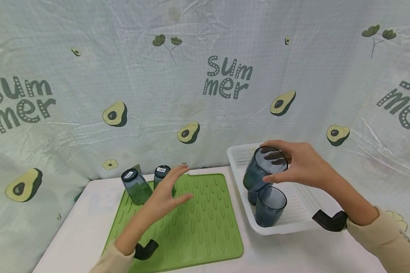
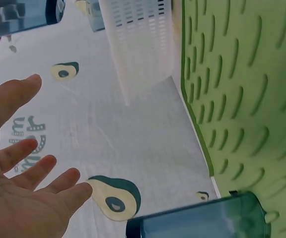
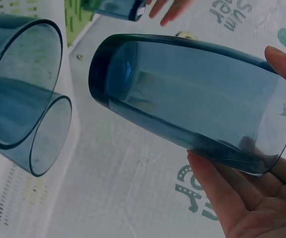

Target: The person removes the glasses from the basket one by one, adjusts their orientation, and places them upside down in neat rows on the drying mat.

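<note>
My right hand [image 1: 298, 163] grips a blue drinking glass [image 3: 182, 104] near its rim, thumb on one side and fingers on the other. The glass is tilted over the white basket [image 1: 302, 203], its mouth toward the head camera. Below it in the basket, a blue glass [image 1: 270, 208] stands mouth up, with another glass [image 1: 253, 197] partly hidden behind. My left hand [image 1: 164, 197] is over the green mat [image 1: 198, 227], fingers spread and holding nothing. Beside it, two blue glasses [image 1: 136, 187] [image 1: 161, 174] stand upside down at the mat's far left, one partly covered by that hand.
The ridged mat lies on a white table [image 1: 78, 223], left of the basket. A pale printed cloth [image 1: 164, 94] hangs behind the table and along its sides. Both wrists carry a black strap mount [image 1: 330, 220].
</note>
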`<state>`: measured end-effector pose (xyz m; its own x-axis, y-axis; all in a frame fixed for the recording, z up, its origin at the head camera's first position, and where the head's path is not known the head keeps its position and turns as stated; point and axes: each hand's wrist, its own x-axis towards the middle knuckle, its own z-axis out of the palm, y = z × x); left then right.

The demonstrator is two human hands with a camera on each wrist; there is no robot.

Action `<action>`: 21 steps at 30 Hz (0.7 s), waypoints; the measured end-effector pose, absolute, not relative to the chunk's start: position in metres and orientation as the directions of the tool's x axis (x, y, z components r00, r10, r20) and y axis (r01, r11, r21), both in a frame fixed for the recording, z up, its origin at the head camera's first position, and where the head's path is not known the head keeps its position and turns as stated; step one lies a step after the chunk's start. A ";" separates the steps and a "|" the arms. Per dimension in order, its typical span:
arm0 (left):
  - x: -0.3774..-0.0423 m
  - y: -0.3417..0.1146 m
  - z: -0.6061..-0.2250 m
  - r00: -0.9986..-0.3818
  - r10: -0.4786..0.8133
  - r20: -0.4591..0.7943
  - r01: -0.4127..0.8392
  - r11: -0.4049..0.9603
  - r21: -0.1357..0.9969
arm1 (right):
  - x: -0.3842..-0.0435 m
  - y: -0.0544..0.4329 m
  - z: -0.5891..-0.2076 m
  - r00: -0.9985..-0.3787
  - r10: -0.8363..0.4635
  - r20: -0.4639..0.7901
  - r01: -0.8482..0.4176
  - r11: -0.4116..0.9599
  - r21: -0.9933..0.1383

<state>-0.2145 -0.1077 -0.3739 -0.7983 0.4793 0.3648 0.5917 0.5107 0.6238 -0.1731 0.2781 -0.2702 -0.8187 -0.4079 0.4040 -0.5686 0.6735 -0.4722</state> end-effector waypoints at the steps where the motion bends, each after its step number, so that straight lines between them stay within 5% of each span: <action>1: -0.213 -0.106 -0.374 -0.795 0.484 0.367 0.595 0.501 0.629 | -0.173 0.278 -0.271 -0.818 -0.409 0.405 -0.570 0.671 -0.474; 21: -0.205 -0.076 -0.371 -0.737 0.525 0.425 0.650 0.379 0.659 | -0.181 0.268 -0.276 -0.810 -0.429 0.400 -0.583 0.666 -0.466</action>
